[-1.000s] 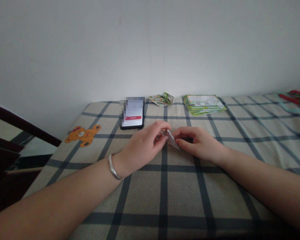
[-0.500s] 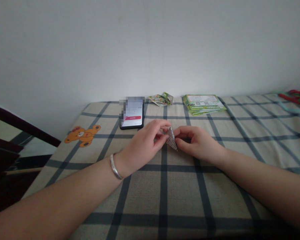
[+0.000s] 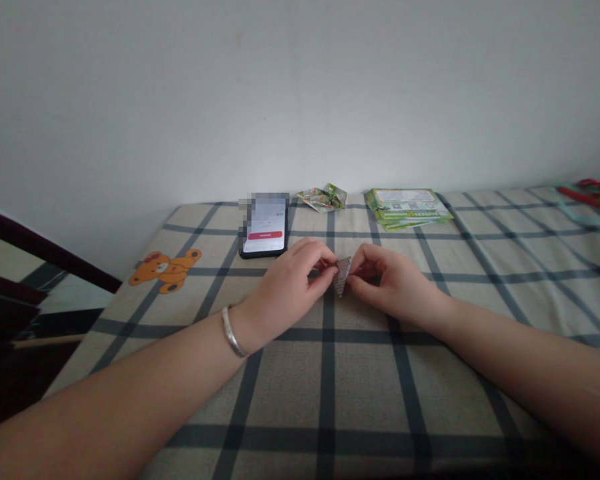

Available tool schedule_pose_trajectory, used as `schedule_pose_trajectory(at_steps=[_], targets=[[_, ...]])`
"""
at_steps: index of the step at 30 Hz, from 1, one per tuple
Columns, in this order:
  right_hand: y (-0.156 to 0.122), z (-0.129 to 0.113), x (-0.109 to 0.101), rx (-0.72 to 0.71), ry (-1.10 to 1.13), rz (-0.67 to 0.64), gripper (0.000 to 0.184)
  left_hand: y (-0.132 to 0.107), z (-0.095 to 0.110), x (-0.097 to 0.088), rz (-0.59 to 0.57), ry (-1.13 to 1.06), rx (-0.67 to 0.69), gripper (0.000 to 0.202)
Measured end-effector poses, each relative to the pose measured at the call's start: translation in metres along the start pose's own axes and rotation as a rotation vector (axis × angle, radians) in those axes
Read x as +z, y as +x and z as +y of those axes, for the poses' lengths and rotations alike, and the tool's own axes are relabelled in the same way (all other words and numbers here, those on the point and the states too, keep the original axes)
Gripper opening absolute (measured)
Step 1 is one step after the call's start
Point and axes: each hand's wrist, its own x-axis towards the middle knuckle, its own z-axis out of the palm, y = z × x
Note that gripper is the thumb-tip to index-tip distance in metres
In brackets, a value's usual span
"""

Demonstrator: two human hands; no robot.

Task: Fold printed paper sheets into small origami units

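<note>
Between my hands, just above the checked tablecloth (image 3: 280,393), is a small folded paper triangle (image 3: 342,275) covered in fine print. My left hand (image 3: 307,270), with a silver bangle on its wrist, pinches the paper's left side between thumb and fingers. On the right side, my right hand (image 3: 380,273) closes its thumb and forefinger on the paper's edge. The lower tip of the triangle points down toward the cloth. Fingertips cover part of the folds.
A lit phone (image 3: 265,227) lies behind my left hand. Folded green paper pieces (image 3: 324,199) sit near the wall, left of a stack of green printed slips (image 3: 407,208). An orange bear picture (image 3: 165,271) is at the left, red and green items (image 3: 595,199) at far right.
The paper triangle has turned between my fingers; its top edge now spreads wider and its lower tip has shifted left. My hands have stayed almost in place.
</note>
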Motion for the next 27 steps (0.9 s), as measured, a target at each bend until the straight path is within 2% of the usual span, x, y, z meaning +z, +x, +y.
schedule_pose_trajectory(at_steps=[16,21,27], targets=[[0.0009,-0.001,-0.001,-0.025,-0.195,0.05,0.008,-0.0015,0.0069,0.0009,-0.079,-0.022,-0.008,0.025],[0.0012,-0.0038,-0.0014,-0.055,-0.287,0.056,0.011,-0.0015,0.0085,0.0022,-0.074,-0.047,-0.059,0.022],[0.0015,-0.0019,-0.0018,-0.082,-0.318,0.067,0.015,0.0002,0.009,0.0029,-0.023,-0.052,-0.065,0.031]])
